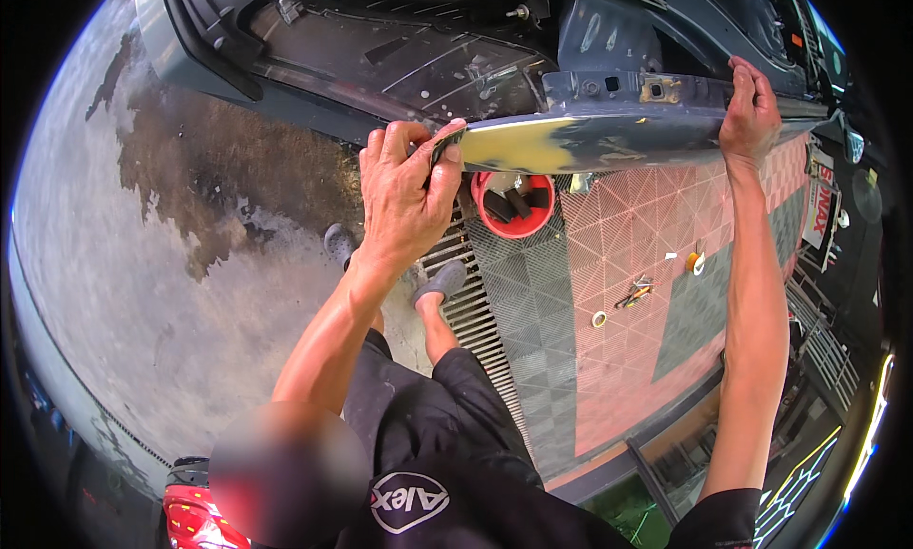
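A grey car body panel [656,142] with a pale yellow patch of filler [518,145] stretches across the upper middle, between my hands. At its left end my left hand [407,183] is closed, pinching a dark flat piece [445,142] between thumb and fingers against the panel's edge. The piece is mostly covered, so I cannot tell its exact kind. Further right, my right hand [751,121] grips the panel near its other end, with the fingers reaching over its upper edge.
Beyond the panel lies the opened car body [380,59]. Below it stands a red bucket [514,227] with dark blocks inside. A tape roll [598,319], an orange roll [696,264] and small tools [635,290] lie on the tiled floor [618,378]. A drain grating [485,316] runs beside my feet.
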`<state>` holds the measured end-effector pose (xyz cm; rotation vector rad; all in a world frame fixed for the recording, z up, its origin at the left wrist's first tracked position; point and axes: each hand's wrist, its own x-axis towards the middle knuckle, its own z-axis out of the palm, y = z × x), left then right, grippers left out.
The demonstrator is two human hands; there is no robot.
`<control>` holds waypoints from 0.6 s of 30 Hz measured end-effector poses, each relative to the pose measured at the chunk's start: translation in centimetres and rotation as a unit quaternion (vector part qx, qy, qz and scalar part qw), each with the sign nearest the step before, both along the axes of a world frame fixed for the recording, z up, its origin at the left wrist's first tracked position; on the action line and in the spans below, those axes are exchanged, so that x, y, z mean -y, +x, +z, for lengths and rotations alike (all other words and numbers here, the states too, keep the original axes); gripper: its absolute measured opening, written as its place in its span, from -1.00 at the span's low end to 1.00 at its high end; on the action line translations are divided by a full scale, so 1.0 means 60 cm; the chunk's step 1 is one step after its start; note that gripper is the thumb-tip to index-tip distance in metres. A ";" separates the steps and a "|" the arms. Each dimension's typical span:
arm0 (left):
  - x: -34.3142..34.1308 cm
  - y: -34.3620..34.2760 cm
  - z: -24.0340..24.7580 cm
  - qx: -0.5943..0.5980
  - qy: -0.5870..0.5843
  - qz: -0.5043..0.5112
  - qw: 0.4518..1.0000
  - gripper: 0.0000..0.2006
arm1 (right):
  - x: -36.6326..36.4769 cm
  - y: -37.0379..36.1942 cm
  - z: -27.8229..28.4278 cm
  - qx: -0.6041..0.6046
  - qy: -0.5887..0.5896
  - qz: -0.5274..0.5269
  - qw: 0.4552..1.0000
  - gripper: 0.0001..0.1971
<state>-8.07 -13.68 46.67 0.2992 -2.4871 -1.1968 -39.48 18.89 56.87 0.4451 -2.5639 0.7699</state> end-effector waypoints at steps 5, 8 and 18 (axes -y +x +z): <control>0.002 0.025 -0.003 -0.002 -0.013 0.025 1.000 -0.67 | -0.001 -0.001 0.003 -0.019 0.018 0.010 1.000 -0.66; 0.000 0.015 0.000 0.014 -0.012 0.015 1.000 -0.66 | -0.006 0.001 -0.008 -0.009 0.014 0.006 1.000 -0.67; -0.004 0.064 -0.003 0.020 -0.047 0.074 0.996 -0.65 | -0.005 -0.003 -0.005 -0.014 0.005 0.015 1.000 -0.69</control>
